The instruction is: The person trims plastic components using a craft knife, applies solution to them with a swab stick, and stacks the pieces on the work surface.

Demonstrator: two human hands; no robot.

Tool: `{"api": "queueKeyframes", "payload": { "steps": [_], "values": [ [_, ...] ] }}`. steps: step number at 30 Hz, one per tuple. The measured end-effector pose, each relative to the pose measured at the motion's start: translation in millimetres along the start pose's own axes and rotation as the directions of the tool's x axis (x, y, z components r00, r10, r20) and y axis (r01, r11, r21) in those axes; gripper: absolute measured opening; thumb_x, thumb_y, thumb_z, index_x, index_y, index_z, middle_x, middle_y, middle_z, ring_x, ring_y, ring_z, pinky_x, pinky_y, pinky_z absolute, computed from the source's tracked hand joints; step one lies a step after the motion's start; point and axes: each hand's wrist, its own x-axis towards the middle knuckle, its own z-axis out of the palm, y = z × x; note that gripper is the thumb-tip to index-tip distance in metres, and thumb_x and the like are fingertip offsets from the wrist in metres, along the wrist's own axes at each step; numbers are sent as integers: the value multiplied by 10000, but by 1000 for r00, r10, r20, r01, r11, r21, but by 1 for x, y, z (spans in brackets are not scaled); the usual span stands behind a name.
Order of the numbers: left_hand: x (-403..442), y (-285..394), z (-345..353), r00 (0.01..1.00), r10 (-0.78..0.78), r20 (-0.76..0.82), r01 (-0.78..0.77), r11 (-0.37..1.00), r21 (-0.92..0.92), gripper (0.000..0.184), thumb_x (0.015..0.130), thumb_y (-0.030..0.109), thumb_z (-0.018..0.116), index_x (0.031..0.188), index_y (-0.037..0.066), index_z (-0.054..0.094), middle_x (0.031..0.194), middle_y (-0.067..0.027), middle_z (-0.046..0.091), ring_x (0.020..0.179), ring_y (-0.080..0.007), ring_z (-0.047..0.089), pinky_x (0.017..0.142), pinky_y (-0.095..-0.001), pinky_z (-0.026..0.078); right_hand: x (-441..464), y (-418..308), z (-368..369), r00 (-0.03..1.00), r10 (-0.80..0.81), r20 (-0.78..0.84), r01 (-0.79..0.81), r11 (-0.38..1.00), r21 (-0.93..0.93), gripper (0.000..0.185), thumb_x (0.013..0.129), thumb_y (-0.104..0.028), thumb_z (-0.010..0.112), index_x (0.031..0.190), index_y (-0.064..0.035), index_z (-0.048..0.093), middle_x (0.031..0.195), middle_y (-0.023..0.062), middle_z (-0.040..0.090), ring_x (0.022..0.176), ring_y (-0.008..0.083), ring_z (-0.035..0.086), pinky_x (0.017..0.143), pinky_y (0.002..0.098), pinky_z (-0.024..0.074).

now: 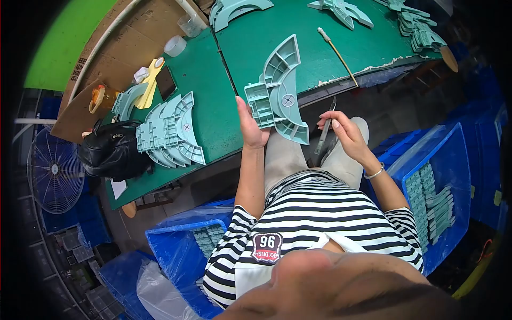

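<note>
My left hand is closed on the lower left edge of a mint-green curved plastic part, held up over the table's front edge. Ribbed pockets and a round spot with a cross mark show on the part. To its right, my right hand grips a slim craft knife with its thin blade pointing up and away from me. The knife is apart from the plastic part. On the table at the left lies a stack of matching plastic parts.
On the green table are a brush, a phone, a black bag and more green parts. Blue bins holding parts stand beside me on both sides. A fan is at far left.
</note>
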Motion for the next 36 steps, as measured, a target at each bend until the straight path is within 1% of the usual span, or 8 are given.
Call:
{"api": "queueKeyframes", "payload": {
  "steps": [13,18,22,24,26,28,31,36],
  "values": [
    [4,-7,0,999,14,-34,-16,999,-43,546,990,488,356,1271,41,495,1213,-100,594,1086,-245,593,934,-407,480,-17,12,-9,971,156,-182,-109,964,241,276,974,-58,432,1240,-48,356,921,31,452,535,38,458,462,173,407],
    [4,-6,-4,1000,1,22,0,998,-64,533,989,474,371,1253,34,517,1217,-108,596,1095,-252,591,941,-406,477,-16,24,-5,973,56,-222,-11,980,199,375,998,-127,403,1358,-93,299,824,12,477,478,6,347,425,139,283],
    [1,-5,10,995,-26,-95,16,995,-100,534,980,479,394,1257,38,518,1129,-120,612,1007,-247,606,892,-413,502,-17,22,-7,976,115,-184,-73,973,218,339,980,-74,395,1317,-47,368,769,-1,491,526,21,373,462,162,308],
    [5,-7,-10,992,-125,30,128,951,-283,548,971,490,413,1263,37,515,1015,-119,596,896,-230,588,843,-407,513,-20,22,-10,981,131,-143,-108,982,156,281,984,-85,400,1259,-37,424,775,3,511,535,21,392,471,162,319],
    [3,-5,-23,888,-165,429,370,811,-454,545,949,492,469,1259,44,501,967,-118,582,824,-208,591,719,-404,538,-19,21,-7,983,128,-132,-109,984,144,206,992,-107,404,1160,-27,493,782,6,539,554,20,421,491,164,337],
    [6,-14,-36,823,-34,567,469,603,-645,459,962,400,478,1263,53,491,881,-98,540,731,-179,549,713,-375,524,-21,26,-7,980,148,-136,-127,981,149,193,999,-126,410,1147,-34,491,779,-9,529,557,19,415,498,161,336],
    [5,-16,-27,769,136,624,522,428,-737,220,958,135,455,1142,44,534,792,-78,629,673,-170,654,690,-355,531,-22,30,-6,983,127,-134,-108,984,138,205,1005,-150,420,1162,-41,494,776,-19,525,533,8,388,466,151,293],
    [1,-15,-26,756,216,618,488,443,-752,189,953,141,463,1096,50,548,751,-94,654,615,-180,662,621,-329,542,-23,24,-2,981,153,-115,-137,981,137,198,1003,-132,415,1155,-36,498,760,-24,513,567,15,395,507,160,315]
  ]
}}
